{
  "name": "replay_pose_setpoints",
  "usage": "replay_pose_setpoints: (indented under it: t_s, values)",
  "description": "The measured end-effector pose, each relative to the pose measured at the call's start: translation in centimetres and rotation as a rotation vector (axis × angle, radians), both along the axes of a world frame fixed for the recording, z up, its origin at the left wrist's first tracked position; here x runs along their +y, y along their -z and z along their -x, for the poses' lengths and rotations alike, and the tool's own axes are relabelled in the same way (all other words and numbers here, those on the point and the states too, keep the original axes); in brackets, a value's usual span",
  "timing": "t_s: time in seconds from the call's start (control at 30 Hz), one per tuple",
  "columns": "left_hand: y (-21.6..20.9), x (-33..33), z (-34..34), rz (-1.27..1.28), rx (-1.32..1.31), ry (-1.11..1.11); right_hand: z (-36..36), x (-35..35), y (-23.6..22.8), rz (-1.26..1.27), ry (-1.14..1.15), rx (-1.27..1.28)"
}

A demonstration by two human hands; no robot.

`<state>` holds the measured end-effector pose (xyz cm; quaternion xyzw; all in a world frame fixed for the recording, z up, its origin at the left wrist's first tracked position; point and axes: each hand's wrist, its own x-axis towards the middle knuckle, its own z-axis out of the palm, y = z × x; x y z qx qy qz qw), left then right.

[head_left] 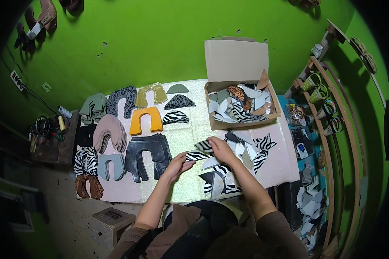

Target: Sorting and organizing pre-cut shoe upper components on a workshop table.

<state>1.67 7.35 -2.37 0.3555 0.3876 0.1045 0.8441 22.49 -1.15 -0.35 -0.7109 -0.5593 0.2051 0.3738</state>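
Over the middle of the table my left hand (176,167) is closed on the end of a curved zebra-print cut piece (196,156). My right hand (221,150) grips a second, darker-looking striped piece (202,146), tilted and slightly blurred, just above the first. Beneath and beside my right hand lie loose zebra-print, white and black scraps (217,183). More scraps (247,153) are heaped to its right, in front of an open cardboard box (242,125) full of mixed offcuts.
Left on the table are stacks of U-shaped pieces: orange (136,124), pink (102,134), black (134,149), grey (104,164) and patterned ones. Small half-moon pieces (178,102) lie at the back. A wooden rack (345,103) with sandals stands right; a stool (112,216) stands lower left.
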Motion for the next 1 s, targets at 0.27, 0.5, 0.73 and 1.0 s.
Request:
replay_pose_setpoints:
  t_s: [0.27, 0.5, 0.73, 1.0]
  values:
    - [-0.3, -0.9, -0.7, 0.049, -0.062, -0.032, 2.2, 1.5, 2.0, 0.082, -0.179, 0.077]
    - [-0.3, 0.2, -0.6, -0.049, -0.07, -0.034, 3.7, 2.4, 1.7, 0.053, -0.205, -0.016]
    - [-2.1, 5.0, -0.6, -0.189, 0.014, -0.092, 3.2, 4.9, -0.8, -0.028, -0.296, -0.14]
    - [-2.1, 11.8, -2.0, -0.907, 0.284, -0.03, 2.3, 12.8, -2.2, -0.053, -0.211, -0.098]
